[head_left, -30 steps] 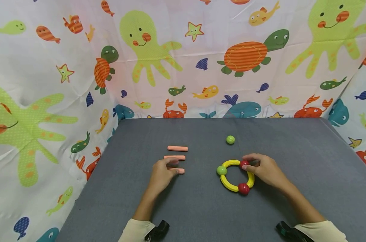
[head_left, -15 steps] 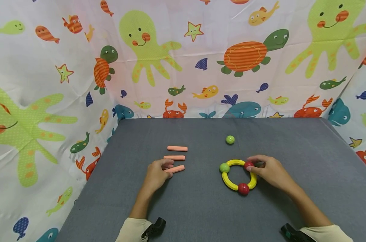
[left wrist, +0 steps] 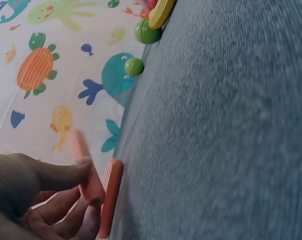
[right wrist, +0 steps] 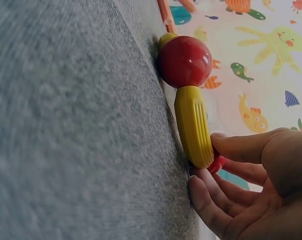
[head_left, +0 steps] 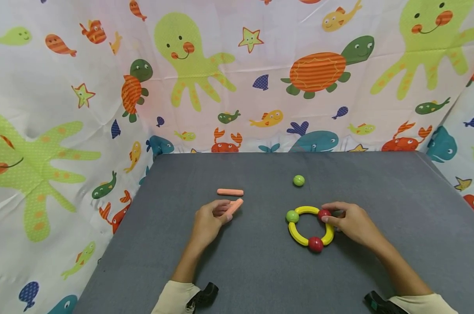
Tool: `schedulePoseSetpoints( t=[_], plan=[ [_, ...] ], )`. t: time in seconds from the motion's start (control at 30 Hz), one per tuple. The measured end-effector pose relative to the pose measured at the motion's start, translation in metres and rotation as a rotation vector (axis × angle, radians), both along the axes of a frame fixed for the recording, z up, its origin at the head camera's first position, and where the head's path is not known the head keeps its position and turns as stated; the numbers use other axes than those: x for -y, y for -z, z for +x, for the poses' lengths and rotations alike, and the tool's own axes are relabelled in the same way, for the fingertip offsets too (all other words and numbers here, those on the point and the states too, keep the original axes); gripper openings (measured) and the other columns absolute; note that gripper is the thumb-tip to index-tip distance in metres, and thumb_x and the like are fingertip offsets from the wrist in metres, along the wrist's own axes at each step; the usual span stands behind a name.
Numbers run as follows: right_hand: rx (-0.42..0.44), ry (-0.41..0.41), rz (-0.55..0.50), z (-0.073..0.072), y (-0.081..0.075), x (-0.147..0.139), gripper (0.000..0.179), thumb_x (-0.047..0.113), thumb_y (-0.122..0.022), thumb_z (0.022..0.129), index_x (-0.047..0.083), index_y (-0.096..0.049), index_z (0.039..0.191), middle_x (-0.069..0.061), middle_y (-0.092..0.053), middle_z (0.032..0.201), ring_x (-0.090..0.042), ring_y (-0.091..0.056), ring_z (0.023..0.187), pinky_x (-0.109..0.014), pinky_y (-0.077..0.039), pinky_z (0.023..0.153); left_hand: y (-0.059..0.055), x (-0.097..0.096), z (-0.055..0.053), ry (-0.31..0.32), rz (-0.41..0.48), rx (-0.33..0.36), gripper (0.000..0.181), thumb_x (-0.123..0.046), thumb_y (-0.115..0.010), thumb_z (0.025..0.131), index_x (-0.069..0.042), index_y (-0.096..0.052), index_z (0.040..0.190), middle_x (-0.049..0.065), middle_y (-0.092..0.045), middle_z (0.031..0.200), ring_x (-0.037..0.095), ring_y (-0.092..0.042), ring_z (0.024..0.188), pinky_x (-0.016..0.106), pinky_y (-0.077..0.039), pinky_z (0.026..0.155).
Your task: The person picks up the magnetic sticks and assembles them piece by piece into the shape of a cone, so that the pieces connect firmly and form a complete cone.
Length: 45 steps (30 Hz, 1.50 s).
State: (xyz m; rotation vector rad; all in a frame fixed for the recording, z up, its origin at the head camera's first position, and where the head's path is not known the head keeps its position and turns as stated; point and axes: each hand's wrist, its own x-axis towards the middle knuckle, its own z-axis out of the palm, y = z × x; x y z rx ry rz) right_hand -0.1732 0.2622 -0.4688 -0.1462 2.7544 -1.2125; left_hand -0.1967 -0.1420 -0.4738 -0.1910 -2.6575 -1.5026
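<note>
Apparently for control, the left hand (head_left: 210, 221) pinches a salmon-pink stick (head_left: 235, 206) between thumb and fingers, leaving one end slanting free toward the upper right at the middle of the frame. Right of centre, the right hand (head_left: 354, 223) grasps the ring at its upper-right red ball (head_left: 323, 213), perhaps to steady it. That ring alternates balls with yellow arcs (head_left: 298, 234): a green ball (head_left: 292, 216) sits at its left and a second red ball (head_left: 315, 244) at its bottom. It lies on the grey surface (head_left: 268, 279), seemingly kept flat so that the whole loop faces up. Another stick (head_left: 230, 192) lies level just above the held one; a loose green ball (head_left: 298, 180) rests alone above the ring, near the far edge, well apart from both hands.

The left wrist view shows what the head view hides: the held stick's other end, with a dark spot in it, and fingers curled beneath. The right wrist view brings out grooves along the near arc and the thumb against that arc's end, with the pinched ball mostly covered; only from the head does the ring show whole.
</note>
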Motion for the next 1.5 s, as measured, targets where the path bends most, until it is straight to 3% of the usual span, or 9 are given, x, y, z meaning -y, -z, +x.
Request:
schedulePoseSetpoints(
  t=[0.2,0.57,0.77,1.03,1.5],
  plan=[
    [0.022,0.042,-0.025,0.001,0.001,0.002,0.042,0.031,-0.077,0.099,0.005,-0.071,0.131,-0.009,-0.074,0.106,-0.018,-0.066,0.076,-0.029,-0.054,0.063,-0.001,-0.013,-0.003,-0.023,0.016,-0.062,0.044,-0.003,-0.085,0.088,-0.003,-0.074,0.131,0.011,-0.077,0.113,0.026,-0.076,0.102,0.042,-0.062,0.087],
    [0.083,0.12,-0.062,0.007,0.001,0.008,0.045,0.032,-0.08,0.097,0.003,-0.069,0.129,-0.012,-0.074,0.11,-0.018,-0.071,0.081,-0.03,-0.058,0.068,0.001,-0.039,-0.009,0.071,0.058,-0.082,0.039,-0.011,-0.084,0.092,-0.008,-0.072,0.129,0.006,-0.079,0.107,0.019,-0.078,0.094,0.032,-0.062,0.079],
    [0.106,0.108,-0.096,0.011,-0.001,0.011,0.047,0.027,-0.08,0.097,0.0,-0.068,0.132,-0.014,-0.075,0.111,-0.019,-0.074,0.083,-0.03,-0.06,0.07,0.003,-0.05,-0.012,0.058,0.058,-0.113,0.038,-0.015,-0.084,0.093,-0.011,-0.073,0.129,0.004,-0.079,0.106,0.019,-0.076,0.088,0.029,-0.059,0.075],
    [0.135,0.102,-0.11,0.014,-0.001,0.013,0.046,0.028,-0.079,0.098,-0.002,-0.069,0.131,-0.012,-0.077,0.108,-0.02,-0.074,0.083,-0.03,-0.061,0.071,0.002,-0.065,-0.017,0.066,0.098,-0.099,0.039,-0.018,-0.081,0.096,-0.015,-0.071,0.134,0.006,-0.079,0.112,0.025,-0.077,0.095,0.04,-0.062,0.085],
    [0.12,0.086,-0.105,0.016,-0.002,0.015,0.047,0.025,-0.081,0.096,-0.001,-0.068,0.133,-0.014,-0.077,0.11,-0.019,-0.074,0.082,-0.031,-0.059,0.069,0.002,-0.089,-0.027,0.142,0.055,-0.079,0.036,-0.017,-0.082,0.095,-0.013,-0.074,0.13,0.002,-0.078,0.115,0.014,-0.074,0.1,0.032,-0.061,0.087]
  ],
)
